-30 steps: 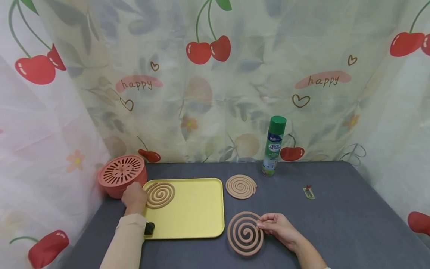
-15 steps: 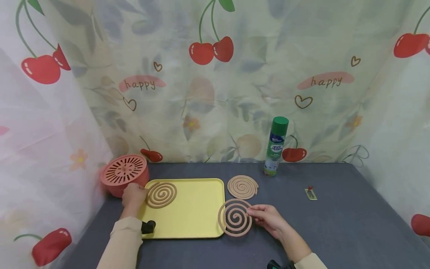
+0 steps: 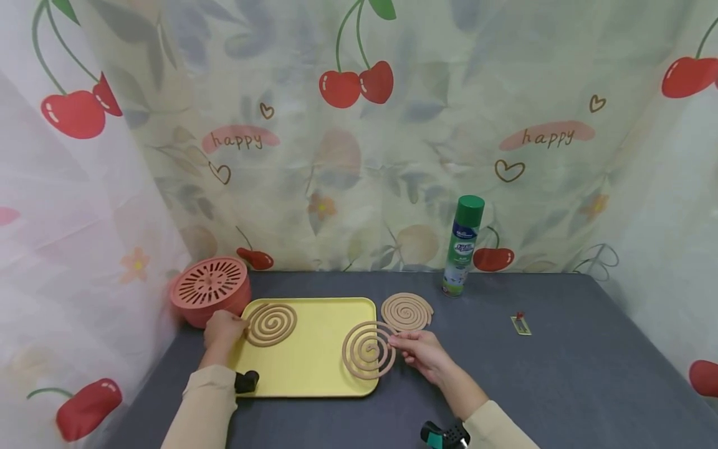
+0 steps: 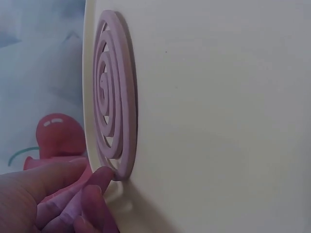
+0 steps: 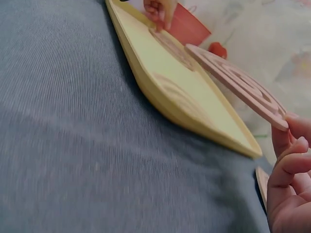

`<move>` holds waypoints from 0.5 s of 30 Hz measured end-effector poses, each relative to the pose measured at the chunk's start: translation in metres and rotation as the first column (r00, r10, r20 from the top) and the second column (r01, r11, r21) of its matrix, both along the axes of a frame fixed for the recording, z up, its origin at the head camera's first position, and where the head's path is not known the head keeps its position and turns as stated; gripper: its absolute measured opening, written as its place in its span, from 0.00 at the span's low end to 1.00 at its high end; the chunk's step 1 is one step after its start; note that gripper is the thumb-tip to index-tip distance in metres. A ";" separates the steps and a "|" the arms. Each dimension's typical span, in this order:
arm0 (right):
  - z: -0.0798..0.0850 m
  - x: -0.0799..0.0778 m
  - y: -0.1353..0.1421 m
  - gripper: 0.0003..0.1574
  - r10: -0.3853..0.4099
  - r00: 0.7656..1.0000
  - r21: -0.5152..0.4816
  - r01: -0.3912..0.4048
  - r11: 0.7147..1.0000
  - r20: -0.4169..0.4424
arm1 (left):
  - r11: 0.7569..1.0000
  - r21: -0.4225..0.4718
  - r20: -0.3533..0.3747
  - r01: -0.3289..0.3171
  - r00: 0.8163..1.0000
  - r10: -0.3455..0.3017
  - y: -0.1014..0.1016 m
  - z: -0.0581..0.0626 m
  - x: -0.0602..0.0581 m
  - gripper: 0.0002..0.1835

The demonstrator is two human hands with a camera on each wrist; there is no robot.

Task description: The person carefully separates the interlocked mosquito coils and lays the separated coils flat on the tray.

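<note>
The right hand (image 3: pixel 423 357) pinches one mosquito coil (image 3: pixel 368 349) at its outer edge between thumb and fingertips, and holds it over the right side of a yellow rectangular tray (image 3: pixel 314 349); in the right wrist view this coil is tilted and clear of the tray, with its ringed shadow on the tray floor. The left hand (image 3: pixel 223 333) is at the tray's left edge, fingers bent, a fingertip touching the outer end of a second mosquito coil (image 3: pixel 273 324), which lies in the far left corner of the tray; whether thumb and finger grip it, I cannot tell. Just behind that hand stands a round pink container (image 3: pixel 210 290) with a slotted top, beside the tray's far left corner. A third, closely wound coil (image 3: pixel 406 312) lies flat on the dark grey tabletop (image 3: pixel 561 374), just right of the tray's far right corner. Farther back and to the right, a green spray can (image 3: pixel 463 246) stands upright near the curtain (image 3: pixel 364 162), which carries cherries, hearts and the word "happy". Right of the can and nearer the person lies a small metal piece (image 3: pixel 520 325) with a red part at its far end. Both arms wear cream sleeves (image 3: pixel 207 399), and a dark wrist device (image 3: pixel 445 434) shows beside the right one.
</note>
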State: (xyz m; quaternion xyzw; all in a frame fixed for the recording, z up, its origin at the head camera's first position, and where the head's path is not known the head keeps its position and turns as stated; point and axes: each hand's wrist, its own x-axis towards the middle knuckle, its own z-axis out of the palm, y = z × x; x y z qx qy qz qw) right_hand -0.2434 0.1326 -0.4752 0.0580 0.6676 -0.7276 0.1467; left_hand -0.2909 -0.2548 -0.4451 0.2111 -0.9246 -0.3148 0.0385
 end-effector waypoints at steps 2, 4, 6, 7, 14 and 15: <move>0.002 -0.002 -0.007 0.10 0.007 1.000 0.004 -0.007 1.000 -0.008 | 1.000 -0.002 -0.003 0.013 1.000 -0.013 -0.001 -0.001 0.000 0.10; 0.004 -0.003 -0.015 0.09 0.007 1.000 0.006 -0.007 1.000 -0.010 | 1.000 -0.006 -0.008 0.031 0.999 -0.031 -0.001 -0.003 0.000 0.10; 0.007 -0.004 -0.023 0.08 0.003 1.000 -0.003 -0.003 1.000 -0.010 | 0.998 -0.012 -0.016 0.058 0.998 -0.058 -0.001 -0.003 0.000 0.10; 0.008 -0.005 -0.027 0.08 0.002 1.000 -0.010 -0.002 1.000 -0.010 | 0.998 -0.016 -0.017 0.068 0.998 -0.068 -0.002 -0.004 0.001 0.10; 0.014 -0.010 -0.056 0.12 0.003 1.000 -0.023 -0.003 1.000 -0.015 | 0.994 0.020 0.030 0.112 0.993 -0.113 -0.006 -0.004 0.000 0.12; 0.015 -0.010 -0.060 0.13 0.004 1.000 -0.021 -0.005 1.000 -0.016 | 0.993 0.023 0.039 0.114 0.993 -0.115 -0.007 -0.004 -0.001 0.12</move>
